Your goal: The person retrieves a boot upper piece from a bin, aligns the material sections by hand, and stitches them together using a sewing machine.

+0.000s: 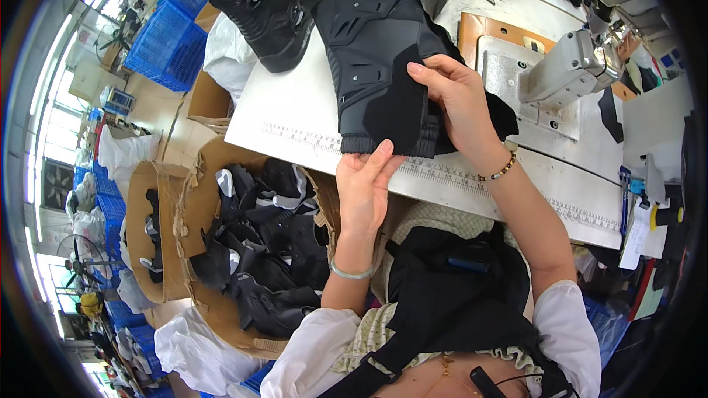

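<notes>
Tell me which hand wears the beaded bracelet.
The right hand, farther up the black piece; the left hand, at its near edge, wears a smooth pale bangle.

Bright windows (pixel 65 127) beyond a tan floor (pixel 153 103)

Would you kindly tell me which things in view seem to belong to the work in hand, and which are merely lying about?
Likely in the work:
- black panelled piece, between left hand and right hand
- white worktable
- sewing machine, probably

Apparently lying about:
- black boot
- blue crates
- white plastic bag
</notes>
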Tool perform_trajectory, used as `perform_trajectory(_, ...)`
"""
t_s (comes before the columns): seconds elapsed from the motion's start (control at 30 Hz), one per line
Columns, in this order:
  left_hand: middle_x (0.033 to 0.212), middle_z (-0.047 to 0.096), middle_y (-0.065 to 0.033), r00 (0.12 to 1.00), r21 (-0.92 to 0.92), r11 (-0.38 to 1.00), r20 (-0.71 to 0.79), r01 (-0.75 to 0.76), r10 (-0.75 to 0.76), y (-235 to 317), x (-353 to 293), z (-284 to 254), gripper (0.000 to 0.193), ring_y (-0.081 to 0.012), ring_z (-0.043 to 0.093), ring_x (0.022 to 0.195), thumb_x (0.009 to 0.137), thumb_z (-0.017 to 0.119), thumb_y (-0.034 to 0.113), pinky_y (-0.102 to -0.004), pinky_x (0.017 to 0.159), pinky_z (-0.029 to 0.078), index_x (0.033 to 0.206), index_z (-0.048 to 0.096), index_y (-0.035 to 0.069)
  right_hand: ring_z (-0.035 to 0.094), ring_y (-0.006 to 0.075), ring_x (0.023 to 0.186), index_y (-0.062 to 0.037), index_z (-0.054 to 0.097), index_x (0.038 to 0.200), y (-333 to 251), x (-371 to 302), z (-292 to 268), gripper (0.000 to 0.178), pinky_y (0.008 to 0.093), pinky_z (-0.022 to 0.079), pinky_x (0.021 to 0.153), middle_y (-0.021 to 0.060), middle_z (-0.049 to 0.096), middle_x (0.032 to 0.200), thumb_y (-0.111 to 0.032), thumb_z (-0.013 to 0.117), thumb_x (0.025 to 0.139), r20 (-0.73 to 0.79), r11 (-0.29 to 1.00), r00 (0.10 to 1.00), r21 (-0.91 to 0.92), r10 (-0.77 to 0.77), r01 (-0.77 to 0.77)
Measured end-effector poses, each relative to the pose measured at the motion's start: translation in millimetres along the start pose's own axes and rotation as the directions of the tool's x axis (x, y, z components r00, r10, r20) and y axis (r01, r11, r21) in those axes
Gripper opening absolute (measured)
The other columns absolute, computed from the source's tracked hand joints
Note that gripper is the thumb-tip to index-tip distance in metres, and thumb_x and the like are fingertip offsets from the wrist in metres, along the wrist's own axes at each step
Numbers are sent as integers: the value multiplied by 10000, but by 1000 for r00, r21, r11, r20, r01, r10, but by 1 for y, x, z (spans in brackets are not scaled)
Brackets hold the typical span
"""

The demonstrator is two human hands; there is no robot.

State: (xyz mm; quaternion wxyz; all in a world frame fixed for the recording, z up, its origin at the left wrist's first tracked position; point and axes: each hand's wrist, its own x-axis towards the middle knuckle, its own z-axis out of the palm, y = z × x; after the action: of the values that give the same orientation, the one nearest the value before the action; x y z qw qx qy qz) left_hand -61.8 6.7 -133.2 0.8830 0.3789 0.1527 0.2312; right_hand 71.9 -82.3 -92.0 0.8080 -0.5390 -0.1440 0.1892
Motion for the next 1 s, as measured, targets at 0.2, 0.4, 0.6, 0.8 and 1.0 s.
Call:
perform_trajectory(0.2,1158,524,-87,994,-308,946,80,96,-75,-2,0,33,355,-208,481,1087,881,501,186,-368,947,364,1186,456,11,482,16,611,16,638,773,6,-8,4,109,164,369,562,-22,573,663,-84,670,748,-12,999,1000,46,-23,23)
perform_trajectory(0.4,1078,583,-141,992,-232,969,112,87,-62,-1,7,46,348,-258,586,941,898,448,191,-366,845,463,1166,472,-29,499,27,610,23,643,832,-20,-16,-3,147,173,398,583,-20,575,664,-118,636,790,60,991,990,-53,129,-125)
perform_trajectory(0.6,1080,581,-160,974,-329,944,209,-11,85,3,22,39,367,-270,591,936,871,484,166,-379,868,459,1155,472,-66,559,95,724,-21,572,1093,-57,-60,-39,254,227,454,654,54,610,872,-113,537,859,385,957,922,-247,-47,152)
perform_trajectory(0.8,1127,562,-158,957,-302,948,234,-97,172,21,29,57,373,-282,576,983,861,482,123,-421,883,463,1175,455,-78,585,101,549,-40,640,980,-122,-139,-104,175,212,455,495,60,638,763,-76,524,854,295,845,954,-523,60,109)
perform_trajectory(1.0,1068,572,-198,798,72,907,507,-415,325,23,67,134,362,-303,595,932,855,473,96,-386,863,467,1143,458,-123,507,47,482,-11,602,989,-153,-114,-206,217,162,371,392,37,609,719,-140,458,889,-229,739,941,-673,-248,32)
